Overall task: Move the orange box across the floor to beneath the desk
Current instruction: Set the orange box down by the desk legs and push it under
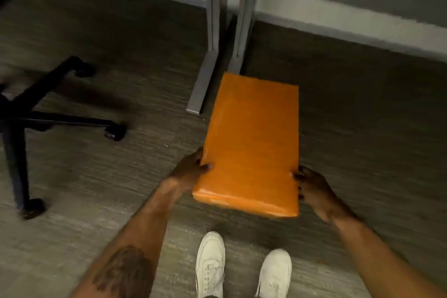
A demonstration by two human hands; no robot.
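Note:
An orange box (pixel 251 143), flat and rectangular, fills the middle of the view above the carpet. My left hand (pixel 191 168) grips its near left edge, thumb on top. On the opposite side, my right hand (pixel 314 191) holds the near right corner. The box's far end reaches the grey metal desk legs (pixel 212 31) and covers the foot of the right one. Whether the box touches the floor I cannot tell. The desk top is out of frame.
A black office chair base (pixel 31 113) with castors stands at the left. A pale baseboard (pixel 338 19) runs along the wall behind the legs. My two white shoes (pixel 210 264) stand on grey carpet just behind the box.

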